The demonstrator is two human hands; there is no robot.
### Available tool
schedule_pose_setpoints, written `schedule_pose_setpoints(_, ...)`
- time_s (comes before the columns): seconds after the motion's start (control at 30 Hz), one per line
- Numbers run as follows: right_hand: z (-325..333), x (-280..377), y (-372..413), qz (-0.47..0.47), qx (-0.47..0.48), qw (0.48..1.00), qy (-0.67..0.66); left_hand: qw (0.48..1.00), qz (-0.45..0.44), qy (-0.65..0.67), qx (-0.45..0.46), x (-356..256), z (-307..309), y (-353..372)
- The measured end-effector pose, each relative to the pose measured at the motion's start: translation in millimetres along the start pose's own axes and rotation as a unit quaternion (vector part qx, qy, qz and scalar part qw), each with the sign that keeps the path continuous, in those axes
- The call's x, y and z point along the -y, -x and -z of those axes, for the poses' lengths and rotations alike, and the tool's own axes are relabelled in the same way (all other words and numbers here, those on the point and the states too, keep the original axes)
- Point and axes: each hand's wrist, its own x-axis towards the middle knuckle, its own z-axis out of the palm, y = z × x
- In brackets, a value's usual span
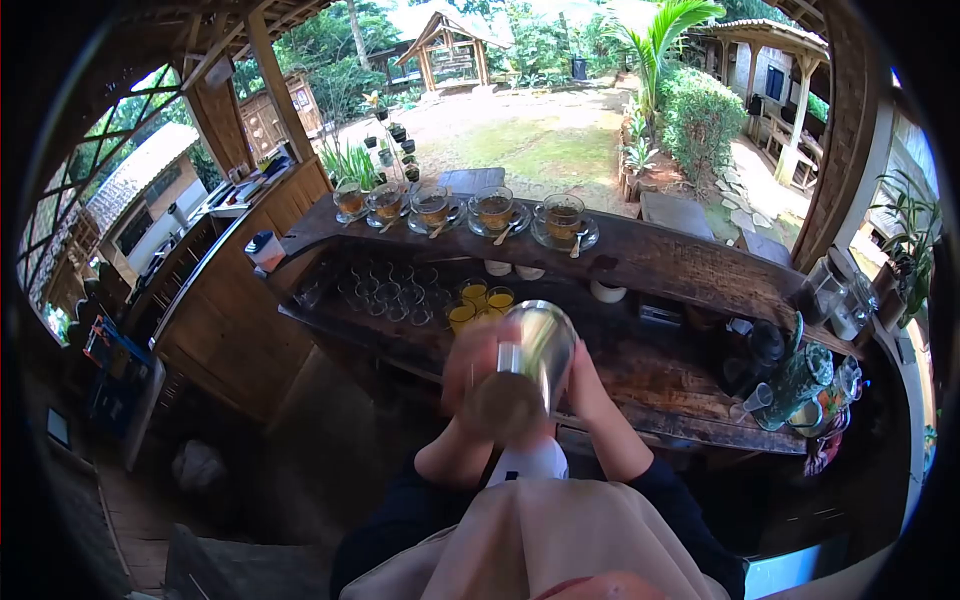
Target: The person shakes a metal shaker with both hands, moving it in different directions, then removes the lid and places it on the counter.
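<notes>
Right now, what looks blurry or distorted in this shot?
Head view: the metal shaker, the left hand and the right hand are motion-smeared; the tea cups look sharp; fisheye bends the edges inside a dark circle; garden sunlit, counter shaded.

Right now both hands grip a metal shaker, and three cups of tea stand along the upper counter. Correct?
No. The head view shows five cups of tea along the upper counter, not three. The left hand and right hand do grip the metal shaker.
</notes>
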Motion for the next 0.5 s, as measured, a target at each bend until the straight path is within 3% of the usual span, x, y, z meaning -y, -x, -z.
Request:
schedule_pose_setpoints(0.03,2.3,-5.3,-5.5,0.01,-0.036,0.999,-0.003,0.984,0.133,0.105,-0.06,10.9,-14.5,-2.6)
schedule_pose_setpoints(0.07,0.9,-3.3,-8.8,0.036,-0.039,0.998,0.014,0.98,0.152,0.112,-0.063,10.6,-15.8,-9.6)
schedule_pose_setpoints(0.13,-7.9,3.9,-5.6,0.135,-0.005,0.99,0.034,0.991,-0.054,0.117,-0.029,6.6,-9.5,-8.9)
schedule_pose_setpoints(0.17,-11.3,9.4,-7.6,0.141,0.032,0.989,0.016,0.98,-0.133,0.148,-0.014,-10.2,-6.6,-11.9)
schedule_pose_setpoints(0.2,-25.3,18.8,-12.1,0.218,0.077,0.973,-0.025,0.953,-0.238,0.18,0.054,-12.7,4.0,-16.9)
schedule_pose_setpoints(0.3,-12.7,5.6,-33.9,0.349,0.128,0.927,0.055,0.928,-0.305,0.213,0.039,-21.5,6.3,-19.1)
schedule_pose_setpoints(0.33,-10.8,2.2,-24.4,0.127,0.071,0.989,-0.016,0.956,-0.225,0.188,0.024,-18.6,4.0,-21.7)
schedule_pose_setpoints(0.37,-8.9,2.0,-21.1,0.107,0.064,0.992,0.011,0.976,-0.145,0.164,0.01,-12.8,2.6,-24.9)
schedule_pose_setpoints(0.4,-6.2,3.0,-19.7,0.087,0.055,0.994,0.04,0.986,-0.085,0.127,0.069,1.8,9.2,-31.5)
schedule_pose_setpoints(0.47,2.5,0.1,-21.7,0.073,0.053,0.992,0.085,0.991,0.062,0.102,0.053,16.3,7.3,-36.3)
schedule_pose_setpoints(0.5,7.4,-3.6,-17.0,0.074,0.06,0.988,0.123,0.991,0.06,0.106,0.047,20.9,6.4,-32.6)
